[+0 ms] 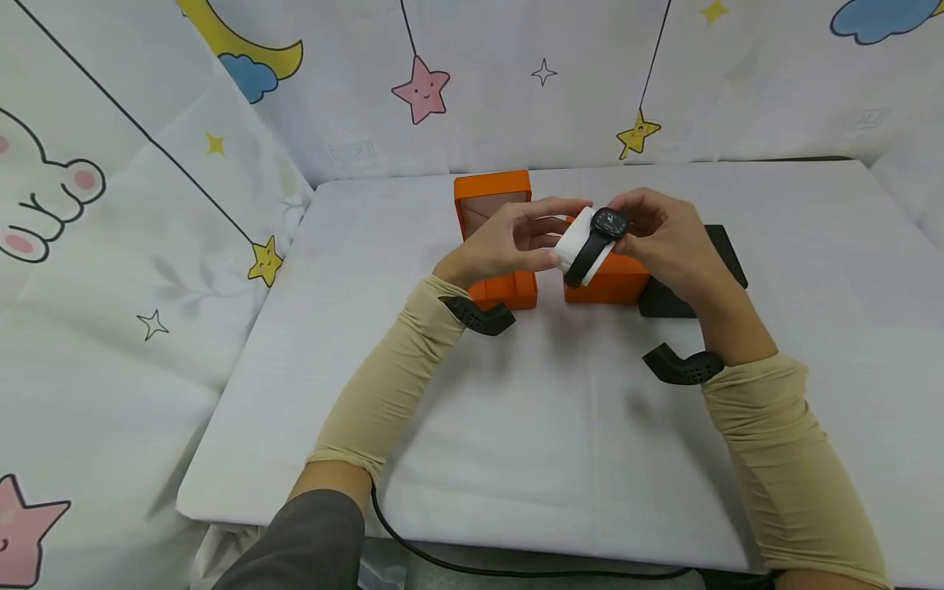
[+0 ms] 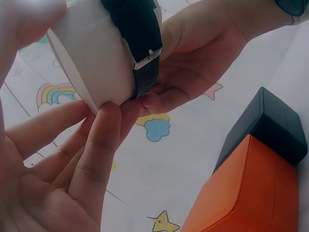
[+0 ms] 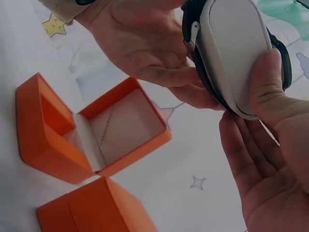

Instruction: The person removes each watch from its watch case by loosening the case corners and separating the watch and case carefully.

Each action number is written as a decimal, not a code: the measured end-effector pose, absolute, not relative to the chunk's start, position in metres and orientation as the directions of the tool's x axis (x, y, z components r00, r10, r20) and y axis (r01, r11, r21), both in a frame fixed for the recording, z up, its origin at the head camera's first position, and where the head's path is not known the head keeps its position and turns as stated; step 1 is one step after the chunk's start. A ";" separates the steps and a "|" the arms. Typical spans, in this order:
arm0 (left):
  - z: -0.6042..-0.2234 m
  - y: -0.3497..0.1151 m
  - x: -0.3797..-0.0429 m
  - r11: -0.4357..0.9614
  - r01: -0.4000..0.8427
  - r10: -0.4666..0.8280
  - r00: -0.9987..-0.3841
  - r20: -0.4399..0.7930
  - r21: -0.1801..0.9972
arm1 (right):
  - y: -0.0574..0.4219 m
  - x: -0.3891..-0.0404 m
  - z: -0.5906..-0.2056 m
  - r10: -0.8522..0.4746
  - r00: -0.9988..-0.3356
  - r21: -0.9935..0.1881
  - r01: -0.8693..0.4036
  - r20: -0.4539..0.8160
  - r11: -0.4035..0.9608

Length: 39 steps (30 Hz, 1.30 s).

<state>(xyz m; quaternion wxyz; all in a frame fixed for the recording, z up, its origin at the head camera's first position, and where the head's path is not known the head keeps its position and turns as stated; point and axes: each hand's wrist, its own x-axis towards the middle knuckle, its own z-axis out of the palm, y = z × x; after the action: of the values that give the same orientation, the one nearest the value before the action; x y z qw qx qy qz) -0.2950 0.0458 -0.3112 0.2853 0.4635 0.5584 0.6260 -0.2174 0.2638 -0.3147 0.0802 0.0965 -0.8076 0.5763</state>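
Observation:
A wristwatch (image 1: 610, 223) with a dark dial and black strap is wrapped around a white watch pillow (image 1: 572, 239). Both hands hold the pillow above the table. My left hand (image 1: 509, 238) pinches its left end between thumb and fingers; in the left wrist view the fingertips (image 2: 108, 113) lie along the pillow's lower edge. On the other end, my right hand (image 1: 674, 242) grips with the thumb (image 3: 268, 72) pressed on the pillow's flat end face and fingers underneath. The strap's metal buckle (image 2: 148, 58) shows in the left wrist view.
An orange box (image 3: 36, 130) stands open behind the left hand, its lid lined in pale fabric. A closed orange box (image 1: 612, 283) sits beneath the watch, with a black box (image 1: 726, 246) to its right. White cloth covers the table (image 1: 560, 442); a printed curtain (image 1: 501, 49) hangs behind.

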 end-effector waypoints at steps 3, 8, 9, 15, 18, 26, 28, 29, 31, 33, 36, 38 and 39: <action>-0.311 0.046 -0.294 -0.208 0.168 0.879 -0.400 0.260 0.964 | 0.265 -0.217 -0.314 -0.074 -0.977 -0.915 -0.215 0.201 0.342; -0.310 0.047 -0.292 -0.214 0.176 0.891 -0.369 0.266 0.961 | 0.267 -0.216 -0.313 -0.118 -0.974 -0.910 -0.222 0.193 0.350; -0.310 0.047 -0.292 -0.214 0.173 0.893 -0.365 0.265 0.961 | 0.267 -0.216 -0.314 -0.131 -0.971 -0.911 -0.236 0.203 0.339; -0.317 0.049 -0.297 -0.254 0.168 0.891 -0.342 0.298 0.953 | 0.266 -0.216 -0.315 -0.232 -0.929 -0.945 -0.315 0.289 0.084; -0.323 0.049 -0.301 -0.298 0.161 0.885 -0.323 0.335 0.941 | 0.266 -0.216 -0.315 -0.292 -0.897 -0.941 -0.338 0.331 -0.029; -0.330 0.048 -0.304 -0.337 0.148 0.887 -0.282 0.366 0.930 | 0.266 -0.213 -0.313 -0.371 -0.840 -0.913 -0.403 0.395 -0.061; -0.330 0.047 -0.305 -0.336 0.152 0.887 -0.279 0.367 0.929 | 0.264 -0.213 -0.312 -0.361 -0.842 -0.910 -0.410 0.401 -0.057; -0.330 0.047 -0.305 -0.336 0.153 0.887 -0.279 0.367 0.929 | 0.264 -0.213 -0.311 -0.351 -0.844 -0.909 -0.414 0.405 -0.054; -0.330 0.046 -0.306 -0.331 0.160 0.887 -0.285 0.364 0.930 | 0.263 -0.212 -0.310 -0.325 -0.854 -0.908 -0.417 0.406 -0.039; -0.330 0.046 -0.307 -0.327 0.163 0.885 -0.292 0.362 0.931 | 0.262 -0.212 -0.310 -0.297 -0.863 -0.907 -0.420 0.408 -0.026; -0.330 0.046 -0.308 -0.324 0.162 0.881 -0.307 0.359 0.932 | 0.260 -0.213 -0.311 -0.259 -0.874 -0.909 -0.415 0.412 -0.044; -0.329 0.046 -0.307 -0.324 0.138 0.878 -0.325 0.351 0.936 | 0.260 -0.213 -0.312 -0.220 -0.880 -0.906 -0.419 0.420 -0.051; -0.329 0.047 -0.307 -0.325 0.124 0.875 -0.335 0.348 0.937 | 0.260 -0.214 -0.312 -0.194 -0.886 -0.906 -0.422 0.421 -0.040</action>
<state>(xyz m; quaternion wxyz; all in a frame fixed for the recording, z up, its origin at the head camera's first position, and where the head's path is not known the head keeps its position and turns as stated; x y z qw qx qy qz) -0.3071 0.0470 -0.3288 0.2915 0.4973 0.5024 0.6444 -0.2135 0.2600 -0.3125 0.0830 0.2239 -0.6880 0.6853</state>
